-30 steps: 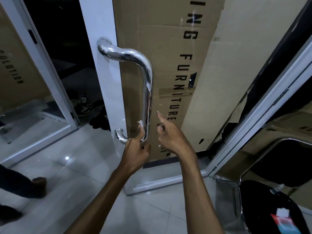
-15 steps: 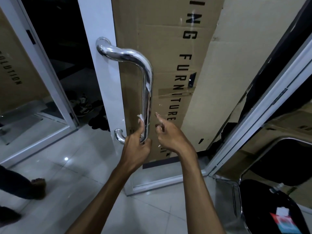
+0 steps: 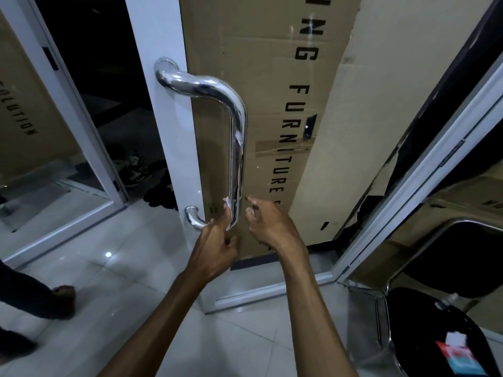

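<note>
Standing at the far left edge was another person's foot (image 3: 64, 293) under a dark trouser leg, on a pale tiled floor (image 3: 114, 268). Beyond it, a pair of shoes (image 3: 136, 170) lay in a dark doorway, just left of a white door frame (image 3: 163, 131).

Fixed to that frame, a long chrome handle (image 3: 238, 148) ran down the glass door, bending into the frame at top and bottom. A ragged strip of white film (image 3: 228, 206) clung to the lower part of the handle, near the bottom bend.

The left hand (image 3: 215, 248) reached up to that spot, thumb and forefinger pinching the loose end of the film against the bar, the other fingers curled under. Just to the right of the handle, close but not touching it, the right hand (image 3: 269, 224) hung with its fingers curled in and its forefinger poking up toward the bar; it gripped nothing.

Behind the glass stood a tall cardboard box (image 3: 245, 50) printed with the word FURNITURE in black, reading downward. At the far right, a chair (image 3: 435, 336) with a black seat and shiny metal frame carried a small red and white packet (image 3: 457, 355).
</note>
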### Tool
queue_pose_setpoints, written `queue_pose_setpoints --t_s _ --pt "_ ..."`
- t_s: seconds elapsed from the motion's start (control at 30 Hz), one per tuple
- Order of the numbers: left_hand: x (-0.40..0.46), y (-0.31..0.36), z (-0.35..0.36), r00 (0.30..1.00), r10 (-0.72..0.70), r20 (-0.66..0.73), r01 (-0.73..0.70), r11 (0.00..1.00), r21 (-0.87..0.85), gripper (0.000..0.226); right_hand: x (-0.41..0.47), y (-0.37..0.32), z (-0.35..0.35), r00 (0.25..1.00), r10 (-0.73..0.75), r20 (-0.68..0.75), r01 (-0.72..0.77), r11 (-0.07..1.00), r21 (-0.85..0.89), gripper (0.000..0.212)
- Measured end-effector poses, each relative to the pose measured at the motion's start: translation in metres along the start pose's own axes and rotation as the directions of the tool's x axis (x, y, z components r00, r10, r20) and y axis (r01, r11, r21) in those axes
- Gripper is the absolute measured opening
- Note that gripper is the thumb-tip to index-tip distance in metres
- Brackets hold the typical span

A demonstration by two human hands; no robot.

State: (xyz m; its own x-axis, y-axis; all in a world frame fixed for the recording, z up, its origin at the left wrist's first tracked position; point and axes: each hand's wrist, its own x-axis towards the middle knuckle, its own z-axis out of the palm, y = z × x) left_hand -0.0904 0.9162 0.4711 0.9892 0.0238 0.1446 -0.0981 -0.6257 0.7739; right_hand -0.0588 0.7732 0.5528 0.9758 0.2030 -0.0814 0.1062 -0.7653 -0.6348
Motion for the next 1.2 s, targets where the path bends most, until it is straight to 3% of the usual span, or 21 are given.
queue_pose_setpoints --t_s 0.23,0.37,0.5,0.67,0.8,0.93,1.1,1.2 --pt "0.001 -0.006 0.001 0.999 0.043 0.008 -0.044 0.993 0.114 0.077 0.008 -0.016 0.000 0.994 -0.064 -0.085 0.078 0.982 0.172 0.035" --pt "-0.004 -0.030 -0.001 0.984 0.168 0.058 -0.178 0.930 0.323 0.060 0.021 -0.012 0.017 0.982 -0.115 -0.151 0.128 0.988 0.082 0.027" --pt "0.002 -0.035 -0.016 0.983 0.183 0.034 -0.174 0.842 0.510 0.066 0.026 0.002 0.037 0.975 -0.120 -0.186 0.112 0.992 -0.052 0.026" --pt "-0.002 -0.038 -0.016 0.987 0.139 0.078 -0.159 0.897 0.413 0.063 0.033 0.018 0.056 0.986 -0.064 -0.153 0.066 0.998 0.010 0.019" --pt "0.000 -0.052 -0.032 0.998 0.061 -0.006 -0.053 0.903 0.426 0.054 0.041 0.023 0.066 0.985 -0.058 -0.165 0.068 0.996 0.056 0.020" --pt "-0.005 -0.037 -0.027 0.989 0.126 0.074 -0.146 0.891 0.429 0.060 0.044 0.026 0.069 0.980 -0.061 -0.191 0.077 0.994 0.078 0.020" --pt "0.008 -0.057 -0.048 0.996 0.094 0.008 -0.086 0.868 0.489 0.048 0.047 0.029 0.071 0.971 -0.088 -0.224 0.105 0.992 0.064 0.020" --pt "0.008 -0.044 -0.038 0.994 0.069 0.087 -0.100 0.898 0.428 0.042 0.048 0.030 0.072 0.971 -0.095 -0.219 0.112 0.991 0.069 0.017"
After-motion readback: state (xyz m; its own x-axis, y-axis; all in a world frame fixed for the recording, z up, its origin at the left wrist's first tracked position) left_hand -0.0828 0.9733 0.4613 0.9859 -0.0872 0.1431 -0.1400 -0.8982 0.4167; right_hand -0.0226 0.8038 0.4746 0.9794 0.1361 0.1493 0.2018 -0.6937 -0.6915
